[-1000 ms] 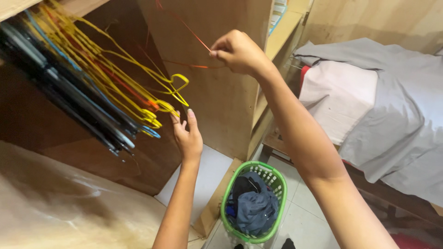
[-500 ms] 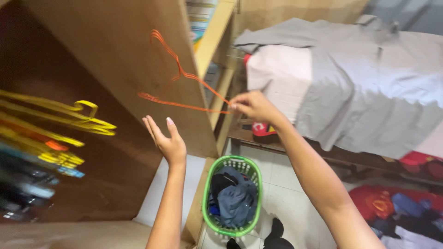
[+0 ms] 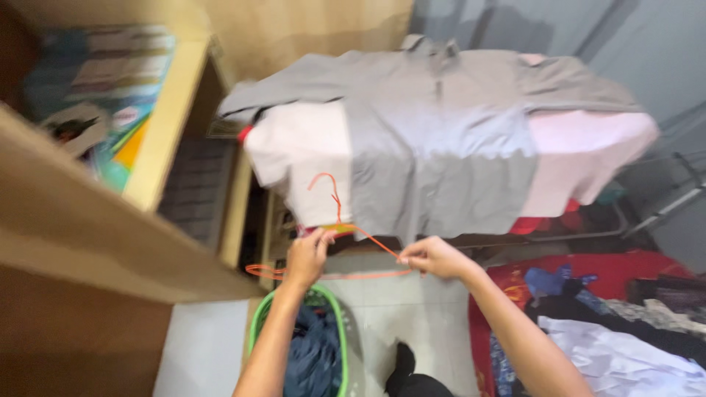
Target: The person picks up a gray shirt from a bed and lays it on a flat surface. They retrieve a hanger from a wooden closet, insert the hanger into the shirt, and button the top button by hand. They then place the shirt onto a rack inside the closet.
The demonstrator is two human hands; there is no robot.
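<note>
Down by the floor there's a green basket (image 3: pixel 340 345) with dark clothes in it. Right above it both hands have the orange hanger (image 3: pixel 340 250) — left hand (image 3: pixel 307 257) closed on it near the neck under the hook, right hand (image 3: pixel 434 257) pinching the far shoulder. It looks like thin wire, so I'd guess light, springy and easy to bend — better held at the neck or shoulders than mid-bar. Further back a grey shirt (image 3: pixel 441 140) lies spread over a pink-covered board (image 3: pixel 596 140).
</note>
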